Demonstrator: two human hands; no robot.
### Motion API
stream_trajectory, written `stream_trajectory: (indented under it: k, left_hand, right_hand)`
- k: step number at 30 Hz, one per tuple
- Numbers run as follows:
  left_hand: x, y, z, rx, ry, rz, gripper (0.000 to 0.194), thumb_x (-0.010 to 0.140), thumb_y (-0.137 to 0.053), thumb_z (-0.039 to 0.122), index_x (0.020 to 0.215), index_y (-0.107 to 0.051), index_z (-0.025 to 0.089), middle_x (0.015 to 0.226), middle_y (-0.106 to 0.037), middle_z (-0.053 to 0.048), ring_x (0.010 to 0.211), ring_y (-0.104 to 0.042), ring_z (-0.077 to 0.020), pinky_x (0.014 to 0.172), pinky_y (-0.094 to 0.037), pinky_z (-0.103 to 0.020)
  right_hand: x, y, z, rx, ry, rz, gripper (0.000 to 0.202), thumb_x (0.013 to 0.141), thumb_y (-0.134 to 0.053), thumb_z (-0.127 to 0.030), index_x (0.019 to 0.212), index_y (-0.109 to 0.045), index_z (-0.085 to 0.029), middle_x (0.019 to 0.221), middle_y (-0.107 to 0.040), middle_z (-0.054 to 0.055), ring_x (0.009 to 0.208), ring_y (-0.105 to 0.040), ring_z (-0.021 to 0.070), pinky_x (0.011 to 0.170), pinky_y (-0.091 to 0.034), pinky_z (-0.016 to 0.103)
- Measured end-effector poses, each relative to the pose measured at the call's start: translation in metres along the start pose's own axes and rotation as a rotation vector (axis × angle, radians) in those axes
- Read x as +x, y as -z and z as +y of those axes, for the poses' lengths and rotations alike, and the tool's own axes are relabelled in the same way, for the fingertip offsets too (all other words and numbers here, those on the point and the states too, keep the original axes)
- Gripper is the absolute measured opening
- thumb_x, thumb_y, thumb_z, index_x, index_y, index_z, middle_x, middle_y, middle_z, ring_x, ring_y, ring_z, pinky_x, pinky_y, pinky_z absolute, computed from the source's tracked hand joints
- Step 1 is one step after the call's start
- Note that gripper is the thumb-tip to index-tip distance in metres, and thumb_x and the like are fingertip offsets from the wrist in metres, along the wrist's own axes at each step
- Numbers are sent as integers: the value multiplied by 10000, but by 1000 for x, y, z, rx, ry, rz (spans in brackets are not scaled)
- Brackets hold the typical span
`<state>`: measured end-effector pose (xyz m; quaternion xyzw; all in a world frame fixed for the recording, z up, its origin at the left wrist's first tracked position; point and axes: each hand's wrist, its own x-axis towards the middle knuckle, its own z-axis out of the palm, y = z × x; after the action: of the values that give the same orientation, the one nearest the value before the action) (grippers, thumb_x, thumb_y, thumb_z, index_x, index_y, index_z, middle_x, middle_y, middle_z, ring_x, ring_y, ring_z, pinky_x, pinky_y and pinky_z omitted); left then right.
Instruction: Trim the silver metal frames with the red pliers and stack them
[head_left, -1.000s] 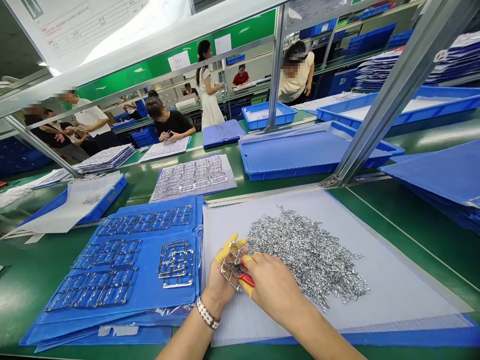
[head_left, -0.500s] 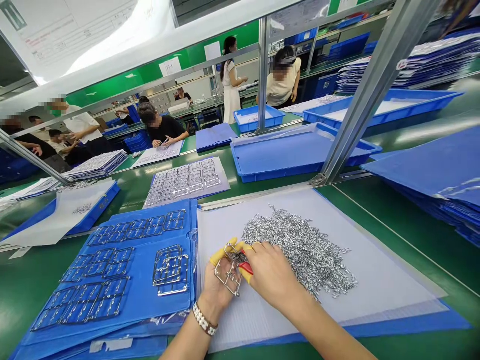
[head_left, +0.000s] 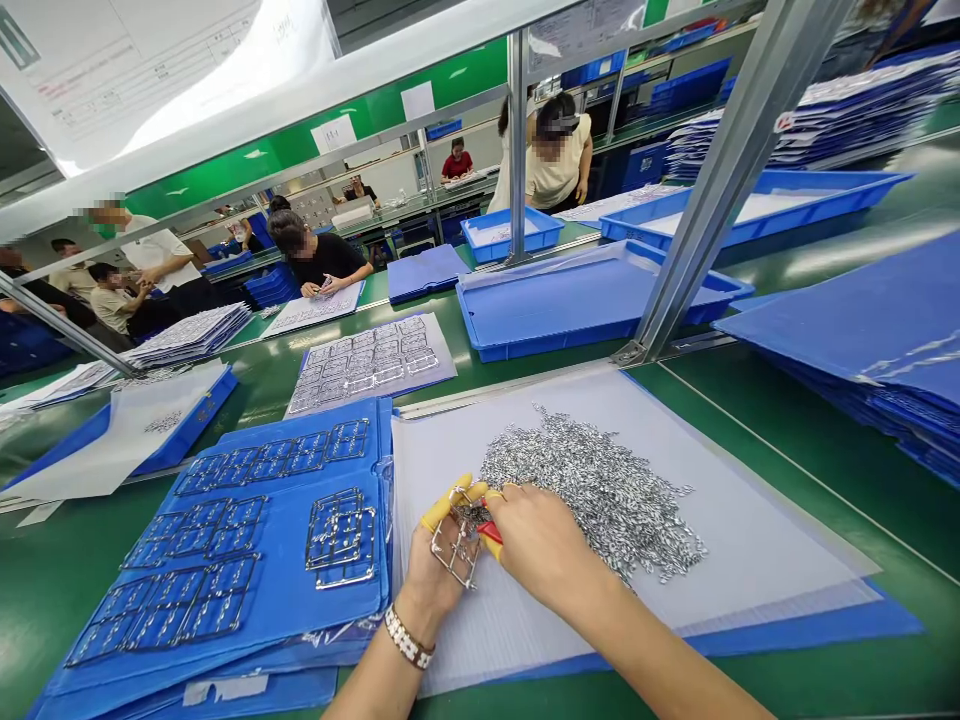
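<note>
My left hand [head_left: 436, 560], with yellow covers on its fingertips, holds a small metal frame [head_left: 454, 552] upright over the white sheet. My right hand [head_left: 534, 540] is closed around a red-handled tool [head_left: 489, 531], its tip at the upper part of the frame; the tip is hidden among the fingers. Behind and right of my hands a heap of small shiny metal pieces [head_left: 592, 490] lies on the white sheet [head_left: 757, 530]. Left of my hands, stacked metal frames [head_left: 341, 538] rest on a blue board [head_left: 285, 600], with rows of similar frames [head_left: 169, 610] beside them.
Behind the heap stands a blue tray [head_left: 555, 310] beside a slanting metal post [head_left: 720, 190]. More frames lie on a white board [head_left: 371, 360]. Blue boards are stacked at the right [head_left: 862, 320]. Across the bench a person in black [head_left: 322, 262] sits working.
The view has shifted slightly. My hands keep nearly the same hold on the frame and tool. In the background, a standing person in white has moved right, partly behind the post.
</note>
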<state>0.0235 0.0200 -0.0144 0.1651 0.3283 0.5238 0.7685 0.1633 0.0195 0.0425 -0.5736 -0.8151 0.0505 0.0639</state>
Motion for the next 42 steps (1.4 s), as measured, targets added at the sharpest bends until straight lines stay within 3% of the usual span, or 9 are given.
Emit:
stream_trajectory:
  k: [6, 9, 19, 25, 29, 36, 42]
  left_hand:
    - [1, 2, 9, -133, 97, -44, 348, 872, -487, 308, 1158, -631, 172, 1212, -637, -101, 1022, -610, -235, 761, -511, -367]
    - [3, 4, 9, -162, 121, -74, 374, 884, -453, 320, 1178, -610, 152, 1245, -615, -122, 1077, -590, -254, 787, -512, -403]
    - [2, -1, 3, -128, 110, -57, 381, 894, -450, 292, 1212, -586, 133, 1271, -600, -131, 1063, -607, -250, 697, -532, -328]
    - [2, 1, 2, -109, 91, -58, 377, 887, -460, 293, 1206, -596, 144, 1280, -594, -126, 1056, -609, -247, 689, -534, -324]
    - [2, 0, 6, -121, 94, -70, 399, 876, -467, 312, 1218, -592, 147, 1308, -570, -127, 1107, -579, -266, 641, -528, -309]
    - [6, -3, 8, -145, 42, 0, 364, 858, -490, 292, 1164, -625, 151, 1222, -627, -120, 1096, -585, -266, 783, -523, -383]
    - [5, -7, 6, -112, 9, 62, 326, 825, -546, 287, 1091, -658, 137, 1169, -652, -117, 1077, -596, -258, 775, -518, -327]
  right_hand:
    - [-16, -9, 9, -16, -52, 80, 168, 806, -597, -264, 947, -641, -183, 893, -671, 94, 887, -598, 275, 752, -382, 381]
    - [-23, -18, 13, -30, -76, 58, 172, 803, -607, -276, 939, -634, -174, 903, -664, 99, 898, -583, 278, 757, -362, 381]
    - [-19, -17, 5, -50, -76, -10, 149, 807, -591, -253, 924, -619, -166, 909, -653, 105, 919, -574, 282, 753, -351, 377]
    - [-19, -15, 4, -52, -56, -51, 101, 802, -567, -157, 880, -631, -161, 876, -660, 104, 860, -608, 263, 711, -376, 361]
    - [-22, -15, 5, -42, -82, -29, 112, 808, -583, -197, 904, -632, -164, 872, -663, 100, 870, -604, 255, 721, -375, 353]
    - [-34, -20, -3, 6, -43, 0, 211, 814, -589, -288, 993, -627, -182, 922, -658, 89, 911, -576, 276, 754, -356, 393]
    - [-28, -22, -11, 17, -44, -32, 218, 816, -590, -282, 1001, -628, -173, 927, -659, 90, 918, -573, 293, 752, -357, 407]
